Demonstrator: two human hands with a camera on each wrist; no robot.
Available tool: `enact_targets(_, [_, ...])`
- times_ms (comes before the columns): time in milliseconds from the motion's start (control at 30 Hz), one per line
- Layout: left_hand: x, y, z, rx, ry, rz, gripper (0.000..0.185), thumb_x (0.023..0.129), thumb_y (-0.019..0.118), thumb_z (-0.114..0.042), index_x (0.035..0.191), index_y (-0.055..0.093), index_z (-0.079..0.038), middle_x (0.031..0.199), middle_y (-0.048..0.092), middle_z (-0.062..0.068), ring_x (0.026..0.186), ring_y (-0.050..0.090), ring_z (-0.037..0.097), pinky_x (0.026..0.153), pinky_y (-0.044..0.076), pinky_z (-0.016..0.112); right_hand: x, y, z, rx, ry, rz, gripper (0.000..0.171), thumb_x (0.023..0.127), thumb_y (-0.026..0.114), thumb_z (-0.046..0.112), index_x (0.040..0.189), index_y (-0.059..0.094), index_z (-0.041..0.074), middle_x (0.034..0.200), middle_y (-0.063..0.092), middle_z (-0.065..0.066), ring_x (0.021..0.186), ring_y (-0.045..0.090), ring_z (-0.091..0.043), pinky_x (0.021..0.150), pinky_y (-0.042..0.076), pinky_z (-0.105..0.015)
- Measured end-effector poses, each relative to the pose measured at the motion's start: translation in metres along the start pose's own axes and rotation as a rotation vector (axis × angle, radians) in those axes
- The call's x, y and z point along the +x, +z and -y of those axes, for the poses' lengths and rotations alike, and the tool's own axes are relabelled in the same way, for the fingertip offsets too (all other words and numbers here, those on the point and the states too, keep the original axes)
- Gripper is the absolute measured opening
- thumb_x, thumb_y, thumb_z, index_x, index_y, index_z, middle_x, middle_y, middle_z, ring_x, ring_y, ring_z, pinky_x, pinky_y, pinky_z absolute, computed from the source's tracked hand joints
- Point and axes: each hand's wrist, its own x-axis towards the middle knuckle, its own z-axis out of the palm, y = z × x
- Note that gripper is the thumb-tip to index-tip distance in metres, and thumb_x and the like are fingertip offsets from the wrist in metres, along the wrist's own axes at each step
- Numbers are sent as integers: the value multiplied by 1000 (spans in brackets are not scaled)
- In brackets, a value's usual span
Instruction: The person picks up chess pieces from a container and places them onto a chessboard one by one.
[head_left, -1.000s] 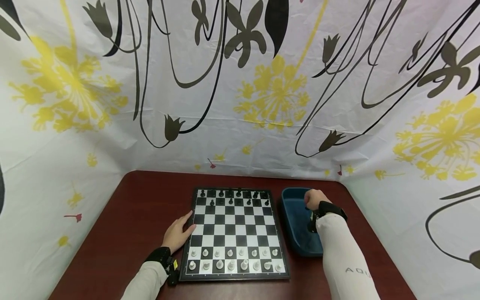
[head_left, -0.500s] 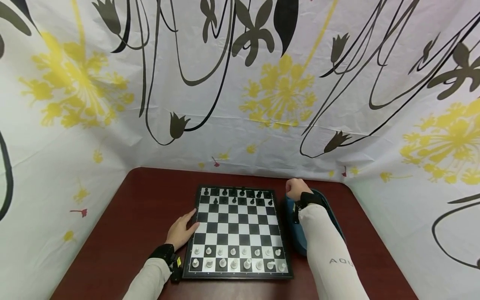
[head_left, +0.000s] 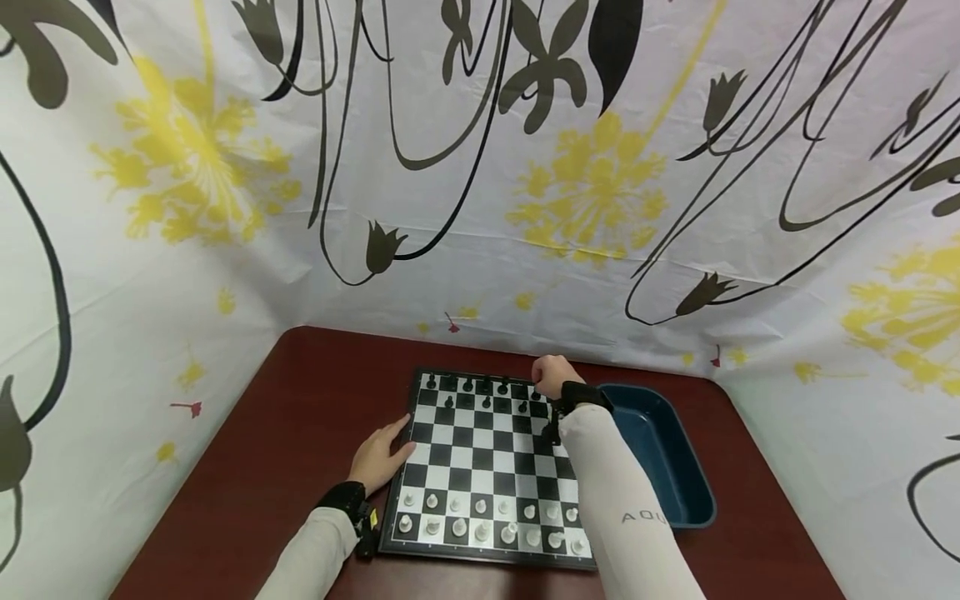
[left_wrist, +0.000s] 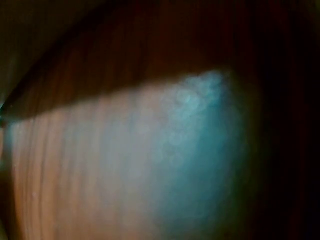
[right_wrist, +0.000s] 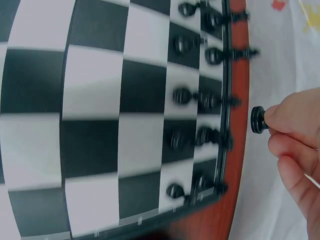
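Pinched between the thumb and fingers of my right hand (head_left: 553, 377) is a black chess piece (right_wrist: 257, 120); only its round base shows in the right wrist view. This hand hovers over the far right corner of the chessboard (head_left: 461, 458). Black chess pieces (right_wrist: 214, 56) stand in two rows along the board's far side, partly behind the hand in the head view. White chess pieces (head_left: 459, 527) fill the two near rows, the right end close to my sleeve. My left hand (head_left: 377, 458) rests on the board's left edge, fingers extended.
A blue tray (head_left: 701, 492) stands right of the board, partly behind my right forearm. The dark red table (head_left: 247, 467) meets a hanging patterned cloth (head_left: 450, 292) at its back and sides. The left wrist view is mostly a blurred brown surface.
My right hand has moved left from over the blue tray to the board's far right corner. The left hand keeps its place at the board's edge. The head view has shifted slightly.
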Motion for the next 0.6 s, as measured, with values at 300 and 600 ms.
enact_targets(300, [-5, 1, 5, 38, -5, 7, 57, 86, 60, -39, 136, 45, -18, 128, 53, 10, 113, 51, 29, 91, 42, 47, 26, 33, 41, 8, -79, 23, 15, 77, 60, -8, 84, 69, 1, 83, 62, -6, 72, 55, -18, 60, 47, -30])
enact_targets(600, [-3, -2, 0, 13, -2, -10, 56, 86, 60, -38, 136, 44, -18, 128, 53, 10, 114, 50, 29, 91, 42, 47, 51, 49, 91, 57, -208, 62, 20, 78, 57, -10, 89, 70, 1, 87, 64, -7, 73, 55, -18, 63, 47, -30])
